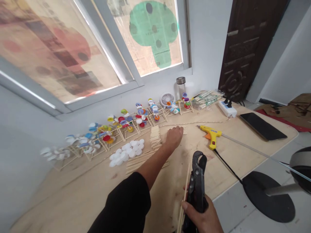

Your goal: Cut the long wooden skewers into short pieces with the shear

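Note:
My left hand (174, 137) reaches across the table with its fingers curled down on a few short wooden sticks (185, 130), whose ends show past the fingertips. Just left of it is a stack of short cut sticks (155, 137). Longer wooden sticks (142, 160) lie under my left forearm. My right hand (206, 215) grips a black hand cutter (198, 181), its jaw end pointing up. Several long thin sticks (181, 215) are held against the cutter by the thumb of the same hand. White plastic bottle caps (127, 152) lie in a cluster to the left.
Stick frames with colourful bottle-cap wheels (123, 124) line the wall. A yellow glue gun (211, 134) with its cord lies at right, near a phone (263, 126) and power strip (227, 109). Behind are a small fan (167, 99), bottle (181, 85) and bagged sticks (207, 98).

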Demonstrator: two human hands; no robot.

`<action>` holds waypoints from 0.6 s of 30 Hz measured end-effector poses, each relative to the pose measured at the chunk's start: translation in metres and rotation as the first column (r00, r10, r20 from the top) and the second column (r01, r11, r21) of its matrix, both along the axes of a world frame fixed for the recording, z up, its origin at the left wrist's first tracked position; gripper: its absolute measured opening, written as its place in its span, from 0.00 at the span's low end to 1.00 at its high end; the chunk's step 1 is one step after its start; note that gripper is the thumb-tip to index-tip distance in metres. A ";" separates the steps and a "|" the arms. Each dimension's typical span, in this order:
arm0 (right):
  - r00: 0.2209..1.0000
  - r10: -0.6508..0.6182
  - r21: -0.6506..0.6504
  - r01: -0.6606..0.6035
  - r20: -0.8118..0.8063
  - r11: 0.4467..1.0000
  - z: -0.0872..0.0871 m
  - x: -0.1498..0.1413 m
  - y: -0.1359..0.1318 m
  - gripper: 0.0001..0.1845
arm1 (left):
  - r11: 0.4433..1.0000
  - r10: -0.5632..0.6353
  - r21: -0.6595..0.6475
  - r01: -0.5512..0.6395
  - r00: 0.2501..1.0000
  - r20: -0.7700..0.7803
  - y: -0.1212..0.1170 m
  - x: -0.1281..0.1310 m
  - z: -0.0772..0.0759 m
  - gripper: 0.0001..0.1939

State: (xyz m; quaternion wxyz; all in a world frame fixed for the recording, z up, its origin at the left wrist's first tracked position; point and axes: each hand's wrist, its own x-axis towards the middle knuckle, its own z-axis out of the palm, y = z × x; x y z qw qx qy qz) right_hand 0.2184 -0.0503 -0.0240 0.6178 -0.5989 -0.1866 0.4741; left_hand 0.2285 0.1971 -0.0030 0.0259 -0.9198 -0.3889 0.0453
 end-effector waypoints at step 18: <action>1.000 -0.020 -0.060 0.021 0.015 0.998 0.001 0.000 0.000 0.23 | 0.998 -0.047 -0.039 0.051 0.994 0.099 -0.001 -0.027 -0.006 0.09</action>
